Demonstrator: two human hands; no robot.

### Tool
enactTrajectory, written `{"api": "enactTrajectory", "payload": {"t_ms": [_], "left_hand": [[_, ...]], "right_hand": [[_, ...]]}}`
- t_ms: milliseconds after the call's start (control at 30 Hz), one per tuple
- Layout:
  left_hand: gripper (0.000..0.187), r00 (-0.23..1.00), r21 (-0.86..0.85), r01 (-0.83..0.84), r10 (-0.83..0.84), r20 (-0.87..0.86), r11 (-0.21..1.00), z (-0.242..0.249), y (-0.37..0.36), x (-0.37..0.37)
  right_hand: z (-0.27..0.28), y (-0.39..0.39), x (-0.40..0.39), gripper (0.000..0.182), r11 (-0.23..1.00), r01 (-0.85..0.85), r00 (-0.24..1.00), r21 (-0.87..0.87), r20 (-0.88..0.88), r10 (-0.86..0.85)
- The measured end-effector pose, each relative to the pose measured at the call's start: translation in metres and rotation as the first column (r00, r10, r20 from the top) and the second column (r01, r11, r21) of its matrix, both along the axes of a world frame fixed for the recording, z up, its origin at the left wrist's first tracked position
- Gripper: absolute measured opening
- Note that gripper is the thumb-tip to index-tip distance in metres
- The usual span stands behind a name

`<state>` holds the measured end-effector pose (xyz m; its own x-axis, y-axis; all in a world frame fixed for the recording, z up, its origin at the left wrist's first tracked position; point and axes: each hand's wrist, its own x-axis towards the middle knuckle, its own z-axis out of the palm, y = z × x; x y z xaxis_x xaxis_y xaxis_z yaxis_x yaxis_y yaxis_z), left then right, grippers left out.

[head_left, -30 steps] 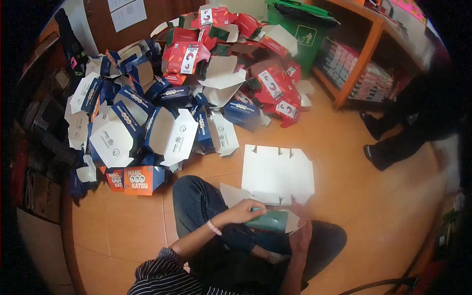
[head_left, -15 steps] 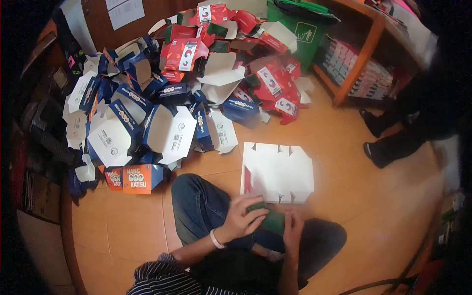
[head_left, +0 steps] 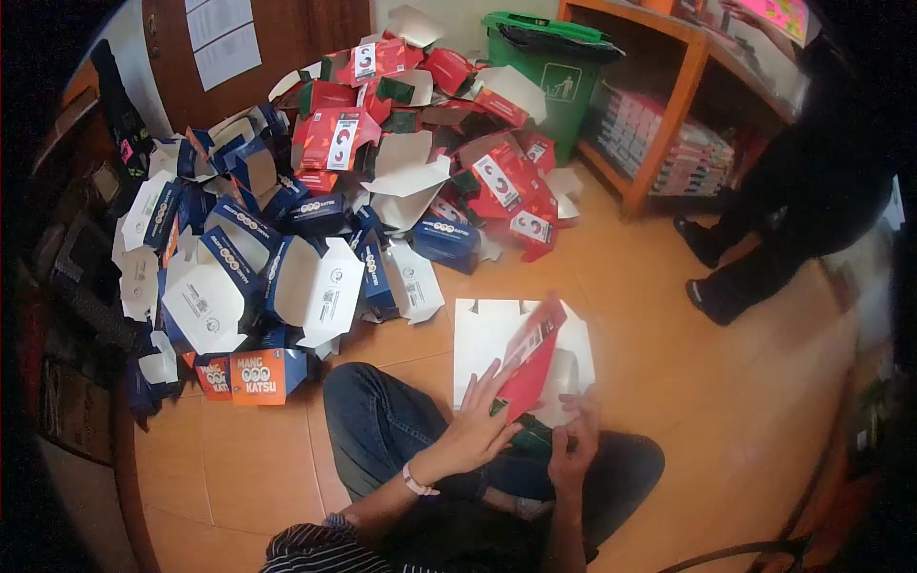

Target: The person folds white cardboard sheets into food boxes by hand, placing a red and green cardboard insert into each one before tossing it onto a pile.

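A partly folded cardboard box [head_left: 528, 368], red and dark green outside and white inside, stands tilted over my lap. My left hand [head_left: 473, 425] is at its left side, fingers long against the red panel and the green edge. At the right end, my right hand [head_left: 575, 441] pinches the box's edge near a white flap. Beyond the box, a flat white cardboard sheet [head_left: 473, 334] lies on the floor, partly covered by the raised red panel.
A large heap of folded boxes fills the floor ahead: blue boxes [head_left: 315, 212] at left, red boxes [head_left: 336, 137] behind. A green bin [head_left: 564, 81] and a wooden shelf [head_left: 659, 129] with stacked packs stand beyond. Another person's dark-clad legs [head_left: 764, 248] are at right.
The red panel has been raised between my hands, and the box has opened out to show white inside. My left hand has shifted slightly lower. The camera view has tilted a little.
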<state>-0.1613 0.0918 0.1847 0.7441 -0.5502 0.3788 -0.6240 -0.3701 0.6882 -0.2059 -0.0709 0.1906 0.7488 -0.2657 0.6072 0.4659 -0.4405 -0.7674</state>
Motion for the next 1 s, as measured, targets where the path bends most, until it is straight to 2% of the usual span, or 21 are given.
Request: {"api": "enactTrajectory", "payload": {"t_ms": [67, 200, 267, 333, 367, 400, 433, 467, 500, 533, 600, 633, 700, 733, 767, 800, 833, 900, 933, 967, 1000], "left_hand": [[0.061, 0.981, 0.147, 0.141, -0.159, 0.115, 0.979, 0.006, 0.003, 0.004], [0.067, 0.973, 0.155, 0.175, -0.195, 0.121, 0.972, 0.012, 0.013, 0.004], [0.072, 0.873, 0.252, -0.067, -0.066, 0.483, 0.965, -0.008, 0.022, 0.018], [0.053, 0.788, -0.011, -0.355, 0.305, 0.535, 0.935, -0.013, 0.028, 0.074], [0.047, 0.843, -0.164, -0.484, 0.509, 0.176, 0.859, 0.006, 0.028, 0.121], [0.056, 0.734, -0.333, -0.518, 0.609, 0.301, 0.788, 0.038, 0.042, 0.184], [0.067, 0.239, -0.309, -0.626, 0.553, 0.798, 0.717, 0.123, 0.034, 0.196], [0.078, 0.183, -0.417, -0.615, 0.635, 0.75, 0.669, 0.175, 0.034, 0.237], [0.075, 0.279, -0.421, -0.676, 0.739, 0.613, 0.605, 0.202, 0.034, 0.282], [0.067, 0.149, -0.521, -0.729, 0.846, 0.513, 0.444, 0.221, 0.038, 0.346], [0.053, 0.854, -0.426, -0.491, 0.516, -0.064, 0.76, 0.258, 0.043, 0.354], [0.041, 0.938, -0.381, -0.263, 0.327, 0.112, 0.886, 0.25, 0.046, 0.368], [0.035, 0.678, -0.023, -0.293, 0.224, 0.7, 0.956, 0.202, 0.033, 0.376], [0.03, 0.897, -0.148, -0.321, 0.351, 0.271, 0.935, 0.174, 0.014, 0.342], [0.027, 0.931, -0.14, -0.157, 0.194, 0.31, 0.978, 0.142, 0.0, 0.316], [0.021, 0.93, 0.069, -0.355, 0.36, -0.073, 0.932, 0.109, -0.016, 0.283], [0.019, 0.975, -0.011, -0.101, 0.101, 0.195, 0.995, 0.052, -0.025, 0.269], [0.056, 0.978, 0.125, 0.011, -0.037, 0.207, 0.992, -0.081, -0.043, 0.232], [0.086, 0.999, 0.555, 0.04, -0.028, -0.031, 0.831, -0.188, -0.065, 0.213], [0.1, 0.991, 0.721, 0.113, -0.027, -0.13, 0.684, -0.139, -0.068, 0.146], [0.106, 0.974, 0.771, 0.228, -0.137, -0.182, 0.595, -0.167, -0.07, 0.127]], "right_hand": [[0.007, -0.001, 0.0, 0.018, 0.989, -0.144, 0.989, 0.038, 0.031, 0.143], [-0.005, -0.006, 0.004, 0.013, 0.994, -0.068, 0.998, 0.083, -0.006, 0.069], [-0.013, -0.002, 0.013, 0.013, 0.897, 0.012, 0.998, 0.442, 0.056, -0.041], [-0.017, -0.013, 0.021, 0.02, 0.871, 0.137, 0.99, 0.473, -0.034, -0.137], [-0.017, -0.02, 0.024, 0.028, 0.836, 0.254, 0.967, 0.487, -0.126, -0.22], [-0.017, -0.023, 0.025, 0.028, 0.829, 0.26, 0.966, 0.495, -0.129, -0.225], [-0.016, -0.027, 0.024, 0.028, 0.869, 0.192, 0.981, 0.457, -0.061, -0.184], [-0.016, -0.031, 0.021, 0.028, 0.902, 0.129, 0.99, 0.412, 0.002, -0.142], [-0.017, -0.033, 0.016, 0.028, 0.896, 0.147, 0.988, 0.419, -0.011, -0.157], [-0.02, -0.036, 0.008, 0.025, 0.877, 0.152, 0.987, 0.456, -0.119, -0.11], [-0.034, -0.044, -0.007, 0.022, 0.85, 0.175, 0.972, 0.497, -0.226, -0.068], [-0.048, -0.049, -0.017, 0.018, 0.841, 0.149, 0.961, 0.52, -0.276, 0.001], [-0.057, -0.05, -0.025, 0.014, 0.824, 0.125, 0.941, 0.553, -0.329, 0.077], [-0.056, -0.047, -0.027, 0.009, 0.789, 0.122, 0.945, 0.602, -0.314, 0.093], [-0.056, -0.045, -0.029, 0.006, 0.754, 0.12, 0.947, 0.646, -0.301, 0.108], [-0.056, -0.045, -0.031, 0.006, 0.747, 0.128, 0.943, 0.652, -0.313, 0.111], [-0.055, -0.045, -0.031, 0.005, 0.746, 0.063, 0.954, 0.663, -0.259, 0.15], [-0.056, -0.047, -0.028, 0.005, 0.735, -0.004, 0.96, 0.678, -0.204, 0.193], [-0.058, -0.049, -0.026, 0.006, 0.726, -0.003, 0.961, 0.687, -0.198, 0.191], [-0.06, -0.049, -0.029, 0.007, 0.72, 0.001, 0.96, 0.694, -0.201, 0.193], [-0.06, -0.047, -0.032, 0.007, 0.719, 0.0, 0.958, 0.695, -0.208, 0.2]]}}
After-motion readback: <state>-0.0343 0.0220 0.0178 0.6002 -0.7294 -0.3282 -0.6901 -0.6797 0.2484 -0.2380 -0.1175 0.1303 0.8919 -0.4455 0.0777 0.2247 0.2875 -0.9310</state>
